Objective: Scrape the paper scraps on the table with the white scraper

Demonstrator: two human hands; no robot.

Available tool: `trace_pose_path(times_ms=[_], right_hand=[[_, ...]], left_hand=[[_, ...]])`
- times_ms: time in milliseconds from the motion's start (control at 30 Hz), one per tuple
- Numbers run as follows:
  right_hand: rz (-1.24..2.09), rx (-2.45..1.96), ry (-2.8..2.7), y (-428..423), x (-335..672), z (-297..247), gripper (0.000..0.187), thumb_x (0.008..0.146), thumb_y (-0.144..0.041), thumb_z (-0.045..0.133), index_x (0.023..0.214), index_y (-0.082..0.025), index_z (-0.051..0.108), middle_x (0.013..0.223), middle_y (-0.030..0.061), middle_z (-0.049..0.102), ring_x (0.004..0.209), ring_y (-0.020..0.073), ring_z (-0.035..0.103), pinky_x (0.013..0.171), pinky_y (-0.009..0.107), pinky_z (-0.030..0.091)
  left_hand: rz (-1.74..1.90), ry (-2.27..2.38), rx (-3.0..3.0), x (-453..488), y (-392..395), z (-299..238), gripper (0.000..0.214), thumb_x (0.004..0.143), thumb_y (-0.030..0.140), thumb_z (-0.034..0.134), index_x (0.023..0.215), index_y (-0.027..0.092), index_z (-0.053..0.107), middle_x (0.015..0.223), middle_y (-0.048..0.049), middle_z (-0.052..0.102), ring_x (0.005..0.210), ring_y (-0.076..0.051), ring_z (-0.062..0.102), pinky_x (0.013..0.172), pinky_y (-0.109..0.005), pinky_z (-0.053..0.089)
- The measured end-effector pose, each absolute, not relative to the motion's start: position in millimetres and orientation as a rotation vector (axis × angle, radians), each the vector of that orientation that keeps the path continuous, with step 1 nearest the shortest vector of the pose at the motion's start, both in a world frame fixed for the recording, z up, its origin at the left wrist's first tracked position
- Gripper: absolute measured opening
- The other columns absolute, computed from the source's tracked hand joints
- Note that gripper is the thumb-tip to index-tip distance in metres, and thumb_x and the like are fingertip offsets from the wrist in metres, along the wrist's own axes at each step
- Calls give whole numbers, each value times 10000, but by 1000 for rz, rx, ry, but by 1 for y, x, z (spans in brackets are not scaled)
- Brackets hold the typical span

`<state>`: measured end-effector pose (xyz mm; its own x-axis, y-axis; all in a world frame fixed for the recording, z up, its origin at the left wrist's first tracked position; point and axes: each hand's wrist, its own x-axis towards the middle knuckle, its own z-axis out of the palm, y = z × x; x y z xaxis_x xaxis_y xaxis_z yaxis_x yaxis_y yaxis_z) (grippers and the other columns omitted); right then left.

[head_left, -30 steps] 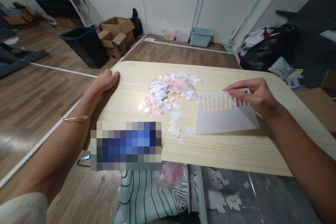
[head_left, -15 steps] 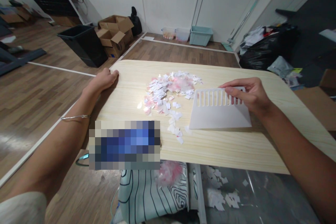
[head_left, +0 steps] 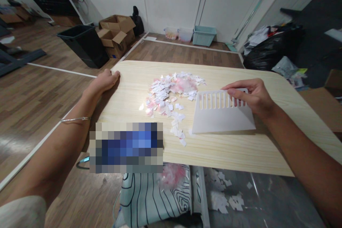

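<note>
A heap of small white and pink paper scraps point(head_left: 168, 94) lies in the middle of a light wooden table point(head_left: 219, 149). My right hand point(head_left: 251, 96) grips the slotted top edge of a white plastic scraper point(head_left: 221, 115), whose blade rests on the table just right of the scraps. My left hand point(head_left: 103, 82) clasps the table's far left corner, fingers curled over the edge. A thin bracelet point(head_left: 76, 119) sits on my left forearm.
Under the near edge sit a patterned bag point(head_left: 149, 199) with pink scraps and a clear bin point(head_left: 256, 199) holding white scraps. On the floor beyond stand a black bin point(head_left: 84, 44), cardboard boxes point(head_left: 116, 35), a teal crate point(head_left: 203, 36) and black rubbish bags point(head_left: 269, 51).
My right hand has slid the scraper a little to the left, up to the edge of the scraps. My left hand stays on the table corner.
</note>
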<state>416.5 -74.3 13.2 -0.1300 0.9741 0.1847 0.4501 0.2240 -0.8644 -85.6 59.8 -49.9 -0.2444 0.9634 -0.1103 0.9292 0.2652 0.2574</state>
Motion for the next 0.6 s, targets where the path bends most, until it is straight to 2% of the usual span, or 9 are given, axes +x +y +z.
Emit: trace_pose_path(times_ms=[167,333,467,600], right_hand=[[965,-1318,-1768,-73,421,15,166,739,-430,877,769,-268,856,470,-18,643,390,128,514,387,263,323],[959,-1299,-1760,-72,421,16,153,739,-424,882,768,-275,858,467,-20,645,378,122,512,381,255,312],[1008,-1319,-1792,-72,425,16,185,741,-440,881,776,-260,859,477,-14,640,383,119,510,377,251,318],[1136,-1293,-1849,-72,429,17,170,723,-429,891,740,-265,847,484,-21,653,362,109,483,354,242,323]], left_hand=[[185,2302,1753,-85,58,-49,723,1051,554,325,1415,-35,533,1482,-351,572,1377,-439,570,1084,-470,454],[207,2313,1746,-86,59,-51,738,1030,576,335,1434,-4,547,1480,-344,578,1378,-450,575,1085,-488,469],[304,2339,1719,-90,64,-57,705,974,634,417,1382,90,605,1413,-292,641,1310,-448,620,1066,-521,492],[329,2307,1732,-96,68,-62,709,946,649,428,1330,90,634,1352,-292,666,1277,-456,633,1056,-534,494]])
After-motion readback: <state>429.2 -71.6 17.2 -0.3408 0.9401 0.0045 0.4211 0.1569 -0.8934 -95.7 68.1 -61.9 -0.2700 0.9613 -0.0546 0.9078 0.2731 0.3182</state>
